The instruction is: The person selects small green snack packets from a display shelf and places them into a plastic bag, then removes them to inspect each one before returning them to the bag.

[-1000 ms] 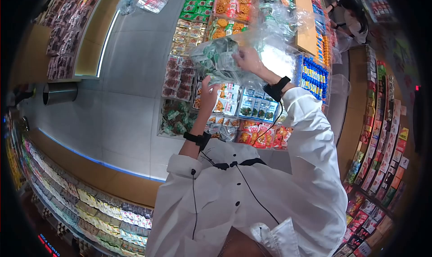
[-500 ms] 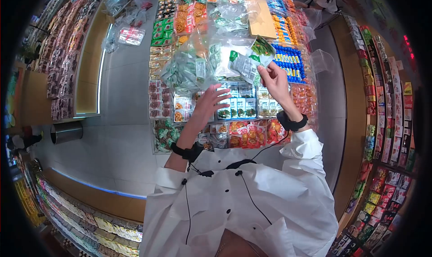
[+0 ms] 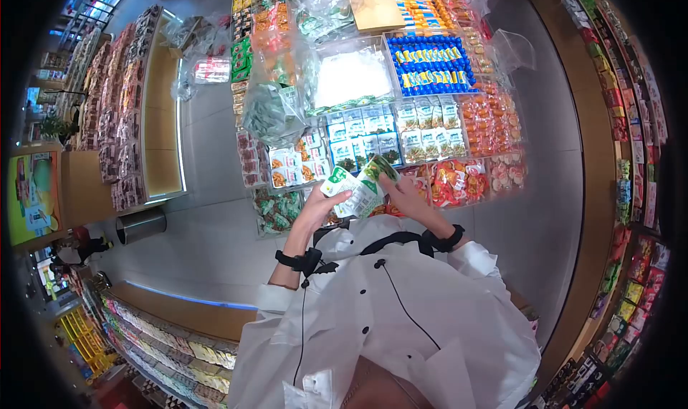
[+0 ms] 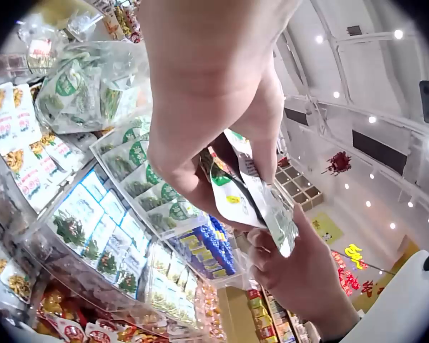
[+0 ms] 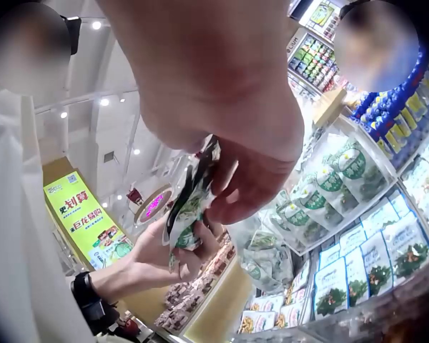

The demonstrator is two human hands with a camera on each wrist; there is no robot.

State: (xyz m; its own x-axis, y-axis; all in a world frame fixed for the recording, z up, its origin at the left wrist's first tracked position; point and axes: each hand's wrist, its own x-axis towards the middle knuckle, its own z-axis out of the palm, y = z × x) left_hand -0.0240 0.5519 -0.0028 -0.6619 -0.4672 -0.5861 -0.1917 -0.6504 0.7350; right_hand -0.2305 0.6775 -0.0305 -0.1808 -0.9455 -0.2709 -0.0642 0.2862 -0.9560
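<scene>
In front of the chest, my left hand [image 3: 320,207] pinches a white and green snack packet [image 3: 340,182], thumb on its face. Beside it my right hand [image 3: 407,196] grips another green and white packet [image 3: 374,174], printed with a picture of green food; the two packets overlap. In the left wrist view the packets [image 4: 232,193] stand nearly edge-on between both hands. Past the hands, a clear plastic bag [image 3: 272,114] full of similar green packets leans on the display. To its right is a bin [image 3: 351,76] with a bright white bottom and green packets along its near edge.
Bins of blue-wrapped snacks [image 3: 433,65], white and blue packets [image 3: 364,133] and red packets [image 3: 459,182] fill the display. A cardboard piece [image 3: 374,4] lies at the back. On the floor to the left stand a metal bin [image 3: 141,225] and plastic-wrapped goods [image 3: 213,70].
My right hand has come from the bag, over the white-bottomed bin, back toward the chest with packets. My left hand, spread half a second ago, now pinches a packet. The bag stays on the display.
</scene>
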